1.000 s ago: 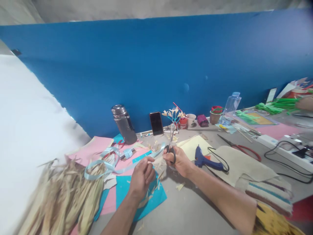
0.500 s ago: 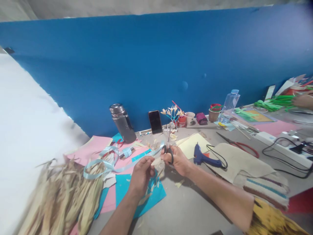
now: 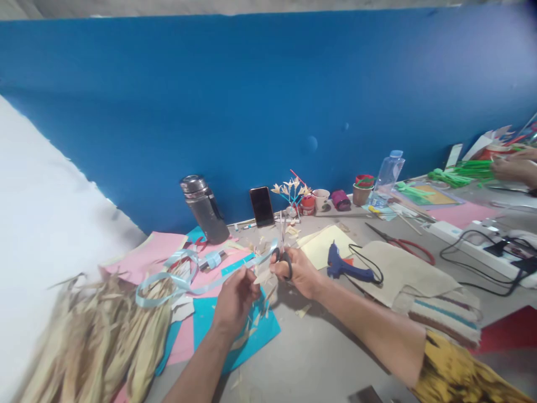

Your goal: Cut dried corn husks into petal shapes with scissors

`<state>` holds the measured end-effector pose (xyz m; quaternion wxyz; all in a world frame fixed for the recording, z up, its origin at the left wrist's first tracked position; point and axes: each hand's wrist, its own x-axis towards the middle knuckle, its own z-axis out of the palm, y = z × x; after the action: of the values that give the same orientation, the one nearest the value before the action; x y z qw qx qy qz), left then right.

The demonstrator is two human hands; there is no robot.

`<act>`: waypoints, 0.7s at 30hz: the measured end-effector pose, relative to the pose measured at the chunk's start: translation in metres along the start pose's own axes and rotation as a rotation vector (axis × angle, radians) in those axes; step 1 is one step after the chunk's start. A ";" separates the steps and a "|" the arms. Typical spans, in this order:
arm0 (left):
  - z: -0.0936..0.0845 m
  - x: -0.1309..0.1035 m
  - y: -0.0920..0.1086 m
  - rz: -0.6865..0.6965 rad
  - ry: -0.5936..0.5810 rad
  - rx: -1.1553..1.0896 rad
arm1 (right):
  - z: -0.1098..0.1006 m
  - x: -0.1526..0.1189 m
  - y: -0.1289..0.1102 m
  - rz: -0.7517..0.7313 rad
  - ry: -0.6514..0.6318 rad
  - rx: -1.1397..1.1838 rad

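Evidently the right hand (image 3: pixel 301 275) is clamped around the scissors (image 3: pixel 287 262), their blades pointing away from the body; just to their left, a pale scrap (image 3: pixel 263 276) slants rightward from the nearer left hand (image 3: pixel 235 301), whose drawn-together fingertips seem to pinch it.

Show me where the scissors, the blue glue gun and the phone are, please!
Scissors (image 3: pixel 282 240): head view, on the blades just above the black handles.
Blue glue gun (image 3: pixel 351 271): head view, on the middle of its blue casing.
Phone (image 3: pixel 262 207): head view, on its dark screen.
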<state>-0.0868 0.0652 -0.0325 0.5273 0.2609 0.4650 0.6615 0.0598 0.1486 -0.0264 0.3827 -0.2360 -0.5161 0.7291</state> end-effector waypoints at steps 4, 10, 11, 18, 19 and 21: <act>0.003 -0.003 0.002 -0.036 -0.080 -0.009 | 0.001 -0.001 0.000 -0.001 0.017 -0.027; 0.004 -0.005 -0.002 -0.018 -0.158 0.062 | -0.002 -0.001 0.002 -0.018 0.023 -0.071; 0.004 -0.004 -0.003 -0.015 -0.165 0.078 | -0.003 -0.001 0.003 -0.023 0.025 -0.080; 0.004 -0.004 -0.002 0.001 -0.141 0.130 | -0.003 -0.002 0.001 -0.010 0.033 -0.108; 0.005 -0.004 -0.002 -0.005 -0.146 0.117 | -0.003 -0.002 0.000 -0.011 0.034 -0.107; 0.005 -0.005 -0.001 -0.033 -0.145 0.058 | -0.003 -0.002 -0.001 -0.013 0.030 -0.090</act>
<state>-0.0805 0.0627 -0.0302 0.5626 0.3155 0.4487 0.6186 0.0638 0.1494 -0.0266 0.3842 -0.2605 -0.5442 0.6988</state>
